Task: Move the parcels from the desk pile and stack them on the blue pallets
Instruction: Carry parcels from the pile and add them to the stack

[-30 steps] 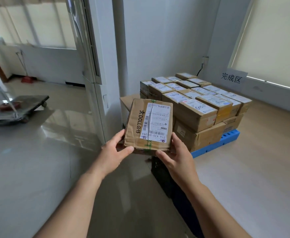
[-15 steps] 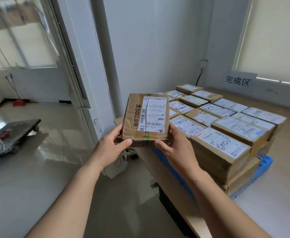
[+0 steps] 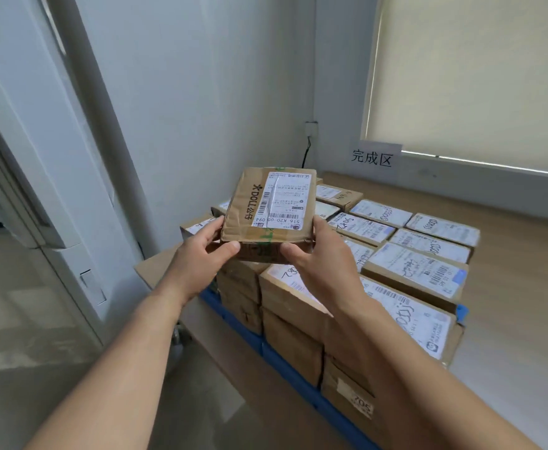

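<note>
- Head view: the left hand [image 3: 198, 258] and right hand [image 3: 321, 264] are holding a brown DOLL-printed parcel [image 3: 272, 209] in the air, label up and tilted. It is hanging just above the near-left corner of the stacked parcels [image 3: 415, 267]. The fingers of both hands are clamped on its near corners, with the thumbs on the near edge.
- Open room is lying above the stack's top layer, while the white wall [image 3: 201, 92] is closing in the far-left side.
- The stacked parcels are sitting in tight rows on a blue pallet [image 3: 285, 365], whose edge is showing below them.
- A black cable [image 3: 306, 154] is hanging in the corner, and a paper sign [image 3: 372, 157] is sitting under the window blind [image 3: 477, 76].
- The pallet is resting on a wood-toned surface [image 3: 509, 319]; glossy grey floor [image 3: 22, 319] is lying to the left.
</note>
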`<state>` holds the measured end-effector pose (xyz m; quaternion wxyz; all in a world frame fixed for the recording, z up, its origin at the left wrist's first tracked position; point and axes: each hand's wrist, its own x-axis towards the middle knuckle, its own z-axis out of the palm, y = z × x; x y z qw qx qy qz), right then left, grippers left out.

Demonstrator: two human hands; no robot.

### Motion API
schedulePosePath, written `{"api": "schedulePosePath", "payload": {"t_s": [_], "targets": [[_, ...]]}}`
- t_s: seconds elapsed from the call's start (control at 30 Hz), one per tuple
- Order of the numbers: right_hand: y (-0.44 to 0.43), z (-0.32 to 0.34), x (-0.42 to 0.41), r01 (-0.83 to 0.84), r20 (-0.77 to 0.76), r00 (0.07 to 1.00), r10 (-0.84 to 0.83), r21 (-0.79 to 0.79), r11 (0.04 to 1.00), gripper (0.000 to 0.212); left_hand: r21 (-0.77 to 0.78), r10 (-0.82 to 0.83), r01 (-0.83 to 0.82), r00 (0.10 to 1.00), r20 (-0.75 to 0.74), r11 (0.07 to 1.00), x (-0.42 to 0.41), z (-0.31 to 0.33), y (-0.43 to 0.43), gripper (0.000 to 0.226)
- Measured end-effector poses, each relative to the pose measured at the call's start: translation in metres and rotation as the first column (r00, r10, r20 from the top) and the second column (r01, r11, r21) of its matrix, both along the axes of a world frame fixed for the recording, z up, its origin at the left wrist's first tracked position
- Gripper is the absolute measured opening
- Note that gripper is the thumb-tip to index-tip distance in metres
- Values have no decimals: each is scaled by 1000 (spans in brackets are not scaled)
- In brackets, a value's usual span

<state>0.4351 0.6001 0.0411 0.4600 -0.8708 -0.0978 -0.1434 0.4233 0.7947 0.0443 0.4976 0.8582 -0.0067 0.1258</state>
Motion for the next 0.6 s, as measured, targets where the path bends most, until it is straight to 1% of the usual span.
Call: {"api": "schedulePosePath", "payload": {"t_s": [0.1,0.27,0.43,0.6], "targets": [[7,10,24,57,-43,997,-57,10,998,35,-17,-55,55,998,17,998,36,7,3,44],[28,20,72,200,-42,979,-201,-37,979,33,15,-190,189,981,28,982,105,15,19,33],[38,21,114,331,-121,936,-330,-17,944,36,29,-317,317,948,-5,948,174,21,25,43],[35,14,150,449,-189,878,-440,8,893,37,89,-473,481,875,-102,872,235,11,14,52]]}}
